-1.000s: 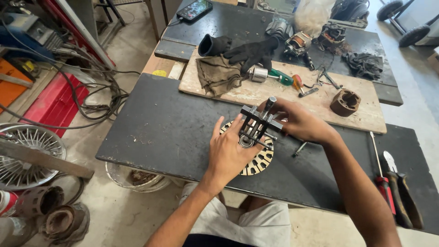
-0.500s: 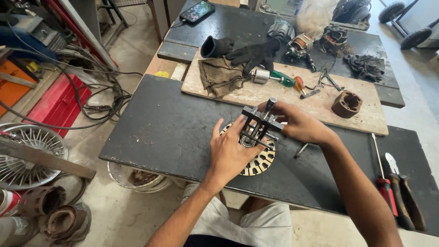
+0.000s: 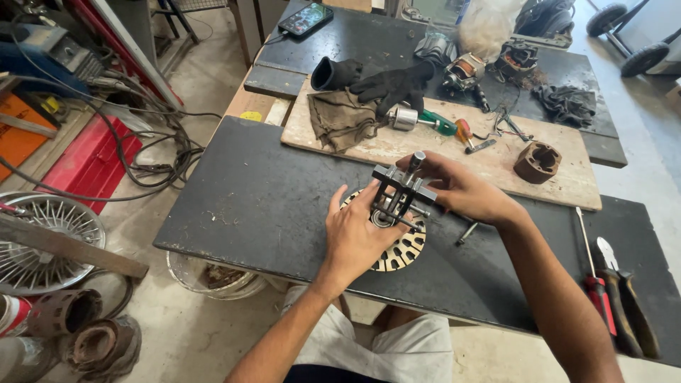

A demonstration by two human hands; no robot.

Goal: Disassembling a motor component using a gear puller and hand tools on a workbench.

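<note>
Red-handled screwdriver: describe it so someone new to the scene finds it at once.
Start at the dark worktop and go to its right end, past the right hand. The red-handled screwdriver lies there with its thin shaft pointing away from the person. It sits left of the dark-handled pliers and is the only red handle there.
</note>
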